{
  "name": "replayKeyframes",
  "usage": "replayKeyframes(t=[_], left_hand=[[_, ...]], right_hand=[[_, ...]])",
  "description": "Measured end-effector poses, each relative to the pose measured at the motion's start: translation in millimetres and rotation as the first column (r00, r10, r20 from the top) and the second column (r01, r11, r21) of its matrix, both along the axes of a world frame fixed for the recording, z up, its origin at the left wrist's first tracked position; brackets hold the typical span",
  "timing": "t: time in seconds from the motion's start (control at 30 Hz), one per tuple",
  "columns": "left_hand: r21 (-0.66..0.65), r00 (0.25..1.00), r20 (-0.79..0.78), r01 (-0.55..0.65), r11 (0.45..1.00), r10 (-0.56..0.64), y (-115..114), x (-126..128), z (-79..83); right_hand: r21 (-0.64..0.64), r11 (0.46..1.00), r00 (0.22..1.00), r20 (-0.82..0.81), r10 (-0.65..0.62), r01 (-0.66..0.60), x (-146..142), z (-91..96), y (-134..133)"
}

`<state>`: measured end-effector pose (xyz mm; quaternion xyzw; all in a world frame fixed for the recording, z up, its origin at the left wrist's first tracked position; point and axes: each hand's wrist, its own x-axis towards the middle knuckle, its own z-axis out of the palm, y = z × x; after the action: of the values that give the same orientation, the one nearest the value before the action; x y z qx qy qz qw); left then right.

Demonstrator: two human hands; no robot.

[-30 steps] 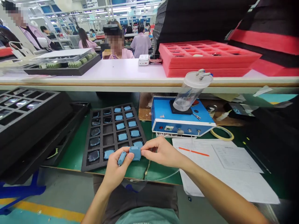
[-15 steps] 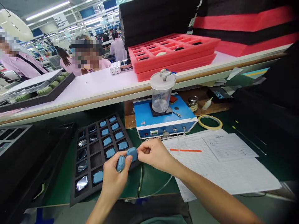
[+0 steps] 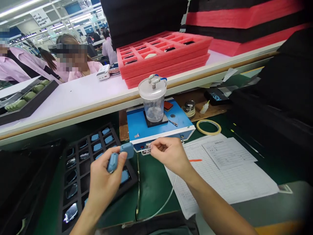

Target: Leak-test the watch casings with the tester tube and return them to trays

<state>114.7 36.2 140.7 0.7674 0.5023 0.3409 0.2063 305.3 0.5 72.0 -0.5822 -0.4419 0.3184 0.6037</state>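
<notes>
My left hand is closed around two small blue casings, one in the palm and one at the fingertips. It hovers over the black foam tray, whose cells hold several blue casings and glass pieces. My right hand is pinched shut just right of the casings, at the front edge of the blue machine. What its fingertips hold is too small to make out. A clear lidded jar stands on the machine.
Paper forms lie to the right on the green mat, with a tape ring behind them. Red foam trays sit on the white shelf above. Black trays flank both sides. Other people sit beyond the shelf. A thin tube trails toward me.
The view has swung right and down. My right hand has let go of the blue casing and drawn away to the machine's front edge; my left hand keeps both casings.
</notes>
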Motion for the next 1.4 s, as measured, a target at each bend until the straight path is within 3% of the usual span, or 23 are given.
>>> replayKeyframes(t=[0.07, 0.13, 0.2, 0.27, 0.37, 0.47, 0.6, 0.73, 0.9, 1.0, 1.1, 1.4], left_hand=[[0.032, 1.0, 0.01, -0.021, 0.999, 0.021, 19.7, 7.2, 7.8], [-0.046, 0.999, 0.015, 0.035, 0.998, -0.035, 48.9, 21.8, 12.3], [-0.296, 0.989, 0.027, 0.147, 0.944, -0.146, 81.0, 38.9, 12.0], [-0.412, 0.982, 0.024, 0.181, 0.893, -0.188, 107.1, 52.5, 7.2], [-0.44, 0.981, 0.004, 0.175, 0.881, -0.192, 125.7, 61.3, -3.6], [-0.388, 0.987, 0.008, 0.152, 0.909, -0.161, 126.6, 61.1, -11.6], [-0.287, 0.99, 0.11, 0.12, 0.95, -0.092, 115.4, 53.1, -12.2], [-0.262, 0.953, 0.3, 0.133, 0.956, -0.05, 76.7, 25.5, -19.0], [-0.33, 0.821, 0.57, 0.193, 0.924, 0.032, 5.1, -15.6, -49.0], [-0.349, 0.719, 0.69, 0.231, 0.908, 0.082, -20.1, -28.9, -60.6], [-0.353, 0.62, 0.775, 0.265, 0.897, 0.122, -29.3, -37.0, -63.7], [-0.346, 0.661, 0.741, 0.222, 0.912, 0.12, -45.5, -50.0, -62.8]], right_hand=[[0.0, 1.0, 0.999, -0.031, -0.021, 0.021, 8.0, -0.6, 1.1], [-0.01, 0.999, 0.997, -0.065, -0.031, 0.031, 13.0, -0.8, 2.0], [-0.029, 0.999, 0.994, -0.1, -0.033, 0.03, 15.0, -1.4, 3.1], [-0.051, 0.999, 0.991, -0.13, -0.01, 0.003, 15.6, -3.0, 4.7], [-0.074, 0.996, 0.986, -0.158, 0.043, -0.056, 16.0, -6.2, 7.5], [-0.088, 0.993, 0.984, -0.167, 0.064, -0.079, 16.2, -7.4, 9.7], [-0.11, 0.99, 0.986, -0.152, 0.074, -0.092, 13.0, -3.3, 8.2], [-0.068, 0.992, 0.994, -0.037, 0.101, -0.103, -3.0, 6.7, -2.9], [-0.019, 0.982, 0.969, 0.155, 0.19, -0.19, -41.3, 23.8, -20.0], [-0.012, 0.97, 0.944, 0.225, 0.24, -0.244, -59.8, 30.3, -24.3], [-0.025, 0.961, 0.926, 0.263, 0.271, -0.274, -71.5, 31.6, -26.6], [-0.033, 0.96, 0.857, 0.444, 0.262, -0.276, -92.5, 25.2, -32.0]])
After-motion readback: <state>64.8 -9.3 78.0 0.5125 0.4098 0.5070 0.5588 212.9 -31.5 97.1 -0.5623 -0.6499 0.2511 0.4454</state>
